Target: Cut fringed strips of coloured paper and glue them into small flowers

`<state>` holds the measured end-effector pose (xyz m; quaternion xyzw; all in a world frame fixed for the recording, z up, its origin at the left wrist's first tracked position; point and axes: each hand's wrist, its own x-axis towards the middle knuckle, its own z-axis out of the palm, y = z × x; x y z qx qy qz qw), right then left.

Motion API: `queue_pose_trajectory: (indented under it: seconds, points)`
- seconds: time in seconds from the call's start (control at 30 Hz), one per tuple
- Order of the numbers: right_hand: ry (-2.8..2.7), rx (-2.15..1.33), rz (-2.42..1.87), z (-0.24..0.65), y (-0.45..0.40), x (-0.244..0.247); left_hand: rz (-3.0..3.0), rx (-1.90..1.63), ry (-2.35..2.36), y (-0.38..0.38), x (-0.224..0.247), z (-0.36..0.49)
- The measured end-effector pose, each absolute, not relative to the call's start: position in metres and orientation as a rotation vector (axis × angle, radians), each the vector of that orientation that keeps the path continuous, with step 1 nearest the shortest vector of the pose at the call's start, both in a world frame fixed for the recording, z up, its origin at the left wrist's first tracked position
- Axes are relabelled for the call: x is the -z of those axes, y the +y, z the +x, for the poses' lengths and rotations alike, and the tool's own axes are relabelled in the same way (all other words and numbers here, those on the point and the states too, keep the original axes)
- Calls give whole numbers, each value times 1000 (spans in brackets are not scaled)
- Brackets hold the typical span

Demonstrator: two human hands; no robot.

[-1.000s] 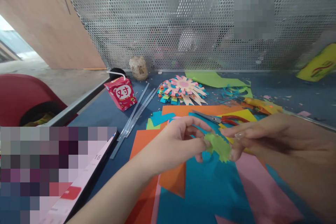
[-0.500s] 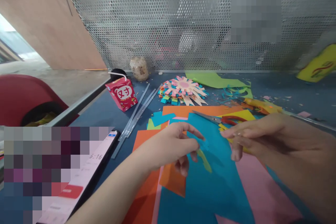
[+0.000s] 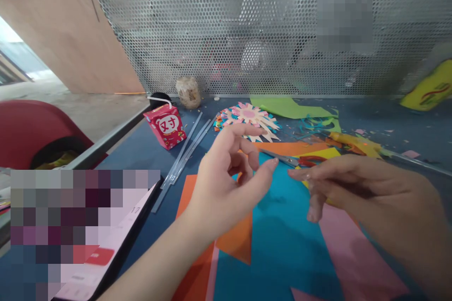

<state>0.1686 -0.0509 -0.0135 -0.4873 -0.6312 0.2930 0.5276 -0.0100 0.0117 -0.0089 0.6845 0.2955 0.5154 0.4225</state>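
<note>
My left hand (image 3: 226, 183) is raised over the blue paper (image 3: 293, 235), fingers curved and thumb apart, with nothing visible in it. To its right, my right hand (image 3: 370, 193) hovers with thumb and forefinger pressed together. Whatever they may pinch is too small to make out. Between the hands, scissors (image 3: 289, 160) with red handles lie on the paper. Under the left hand are orange paper (image 3: 235, 240) and red-orange sheets (image 3: 187, 193). Pink paper (image 3: 360, 249) lies below the right hand. Layered fringed paper flowers (image 3: 247, 113) sit behind the left hand.
A red drink carton (image 3: 165, 127) with a straw and clear glue sticks (image 3: 187, 150) stand or lie at left, near a phone (image 3: 116, 244). Behind are a jar (image 3: 188, 92), green paper (image 3: 282, 107) and a perforated metal panel (image 3: 212, 33). A yellow glue gun (image 3: 356, 144) lies at right.
My left hand has lifted and turned, its thumb swinging up and right. The yellow-green paper strip beneath its fingers is out of sight. My right hand has barely moved.
</note>
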Motion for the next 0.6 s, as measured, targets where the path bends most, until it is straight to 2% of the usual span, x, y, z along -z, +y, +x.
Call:
queue_pose_trajectory:
  seconds: [0.07, 0.2, 0.37, 0.6]
  points:
    - [-1526, -717, -1167, 170, -50, 12, 1955, -1408, 600, 8, 11, -11]
    - [-1562, -677, -1155, 171, -48, 14, 2196, -1419, 513, 4, 15, -11]
    - [-1559, -685, -1143, 168, -47, 14, 2081, -1529, 728, 4, 16, -11]
    - [-1650, -696, -1130, 166, -46, 8, 2073, -1519, 689, 3, 16, -11]
